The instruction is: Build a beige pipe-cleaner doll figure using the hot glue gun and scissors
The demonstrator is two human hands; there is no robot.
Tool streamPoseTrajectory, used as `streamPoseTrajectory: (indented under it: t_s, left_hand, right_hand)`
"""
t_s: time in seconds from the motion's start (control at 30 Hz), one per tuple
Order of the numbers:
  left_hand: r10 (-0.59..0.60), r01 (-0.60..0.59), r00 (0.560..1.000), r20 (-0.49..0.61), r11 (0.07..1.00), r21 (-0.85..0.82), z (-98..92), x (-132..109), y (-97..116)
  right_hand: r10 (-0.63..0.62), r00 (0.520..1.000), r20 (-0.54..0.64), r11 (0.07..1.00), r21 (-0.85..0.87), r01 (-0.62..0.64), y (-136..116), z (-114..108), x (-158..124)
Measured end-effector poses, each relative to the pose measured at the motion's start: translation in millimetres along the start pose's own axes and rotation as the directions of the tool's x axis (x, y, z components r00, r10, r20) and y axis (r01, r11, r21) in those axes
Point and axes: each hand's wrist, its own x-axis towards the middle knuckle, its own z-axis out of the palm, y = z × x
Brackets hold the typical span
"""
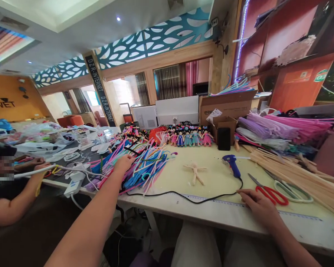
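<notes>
My left hand (124, 163) reaches over a pile of coloured pipe cleaners (150, 168), its fingers closed; what they pinch, if anything, is hidden. A black pipe cleaner (131, 150) lies just beyond the fingertips. My right hand (258, 204) rests at the table's front edge with fingers loosely stretched out and holding nothing. Its fingertips lie close to the black cord (200, 201) of a blue glue gun (232, 165). Right of that hand are red-handled scissors (272, 194). A beige doll figure (195, 173) with spread arms and legs lies flat between my hands.
Several finished dolls (187, 136) stand in rows at the back, beside a dark upright phone-like slab (224, 138) and a cardboard box (225, 105). Green-handled scissors (293, 191), beige strips (295, 174) and purple-pink bundles (284, 126) fill the right. At left, another person's arm (25, 200) and a power strip (74, 181).
</notes>
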Motion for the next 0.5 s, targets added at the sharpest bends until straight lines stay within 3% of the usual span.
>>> streamPoseTrajectory:
  t_s: [0.27,0.5]
  left_hand:
    - [0.04,-0.043,0.995,0.096,0.998,0.034,19.1,31.1,27.8]
    - [0.105,-0.11,0.985,0.135,0.994,0.029,37.7,59.8,42.3]
  right_hand:
    - [-0.002,0.983,0.182,1.0,-0.015,0.004,-19.5,-7.8,0.9]
    - [-0.128,0.923,0.362,0.991,0.013,0.132,-82.0,21.8,29.9]
